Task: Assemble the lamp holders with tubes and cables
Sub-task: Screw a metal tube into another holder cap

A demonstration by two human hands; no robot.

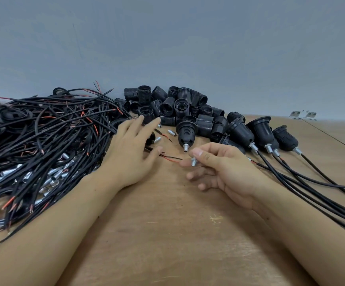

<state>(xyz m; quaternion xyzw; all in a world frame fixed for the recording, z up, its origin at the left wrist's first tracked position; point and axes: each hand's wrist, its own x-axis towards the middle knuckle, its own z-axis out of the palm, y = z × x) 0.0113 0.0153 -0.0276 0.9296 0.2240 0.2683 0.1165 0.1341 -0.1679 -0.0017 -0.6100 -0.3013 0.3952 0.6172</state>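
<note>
- While the left hand is spread flat with straight fingers over the wooden table, nothing is gripped by it; its fingertips are stretched toward the pile of black lamp holders at the back.
- A short threaded metal tube is pinched between thumb and forefinger of the right hand — the other fingers are loosely curled beneath, holding nothing.
- Just beyond the right hand, 1 lamp holder with a threaded tube already fitted is seen lying on the table, its tube end pointed toward the person.
- A thin cable end with red and black wires is laid on the table between the 2 hands, close to the left thumb.
- Loose metal tubes are scattered near the left fingertips; more are mixed into the heap of black cables at the left.
- At the right, a row of finished holders with cables is laid out — their cables are trailed off toward the right edge.
- 2 small metal brackets are seen far back on the right, well apart from everything else.
</note>
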